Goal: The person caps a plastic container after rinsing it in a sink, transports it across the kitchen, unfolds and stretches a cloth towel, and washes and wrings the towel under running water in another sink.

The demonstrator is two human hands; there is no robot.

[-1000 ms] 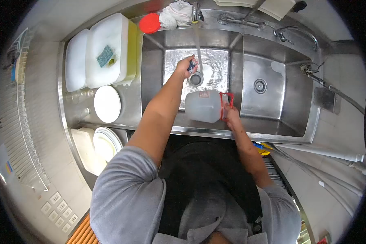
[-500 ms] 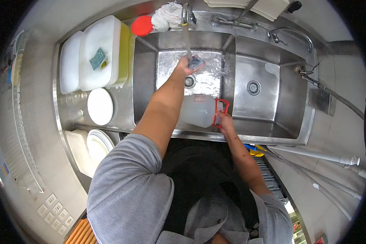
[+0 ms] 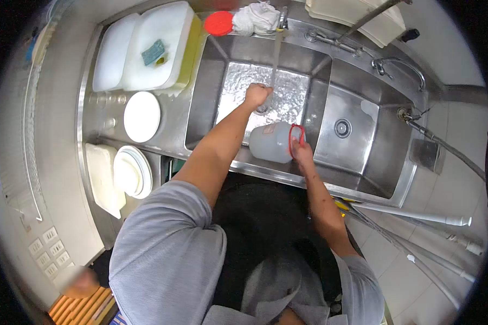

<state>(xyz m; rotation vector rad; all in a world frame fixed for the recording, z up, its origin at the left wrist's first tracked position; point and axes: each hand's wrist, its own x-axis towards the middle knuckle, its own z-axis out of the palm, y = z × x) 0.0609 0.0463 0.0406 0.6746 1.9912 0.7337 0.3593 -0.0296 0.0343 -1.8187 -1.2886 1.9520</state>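
Steel desk [image 3: 173,122], two basins set in it. Left basin [image 3: 205,95] is the bigger one, with rippling water over its floor. Right basin [image 3: 331,154] is toward the desk's right edge, drain visible in its floor.

Two white tubs at the desk's far-left corner, side by side, both topped with suds: left tub [image 3: 113,57] and right tub [image 3: 188,51], the latter with yellow-green liquid showing through its side.

Translucent jug [image 3: 270,142] lies sideways over the left basin's near-right corner, base to the left, red handle to the right. Can't tell if it touches the basin wall.

White cloth [image 3: 259,19] bunched at the desk's far edge, red lid [image 3: 218,23] right beside it on the left, tap [image 3: 281,23] just to its right with a stream running into the left basin. Stack of plates [image 3: 133,172] near the desk's near-left corner, next to a cream tray [image 3: 104,187]. Single plate [image 3: 142,116] sits flat between the desk's left edge and the left basin.

Left grip [image 3: 259,95]: closed, fingers curled, at the stream above the basin floor. Contents hidden, can't tell. Right grip [image 3: 301,152]: gripping the jug by its red handle.

Smallest: green sponge [image 3: 153,52] on the right tub's suds.
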